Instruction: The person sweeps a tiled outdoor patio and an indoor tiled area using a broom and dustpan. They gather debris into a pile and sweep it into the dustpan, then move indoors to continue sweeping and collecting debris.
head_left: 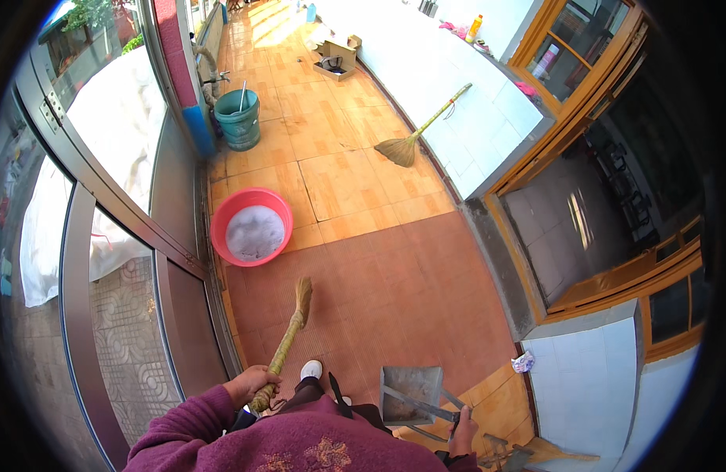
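My left hand is closed round the handle of a straw hand broom. Its bristle end points up and away from me, over the reddish-brown floor. At my right side, my right hand grips the handle of a grey metal dustpan, whose scoop hangs in front of my right leg. No loose dirt can be made out in the pan. Beyond the broom stands a pink-red basin holding white, foamy contents, near the glass door on the left.
A teal bucket stands farther along the left wall. Another broom leans on the white-tiled wall at right. Farther back is an open cardboard box. A crumpled packet lies by the right doorway; a metal-framed door runs along my left.
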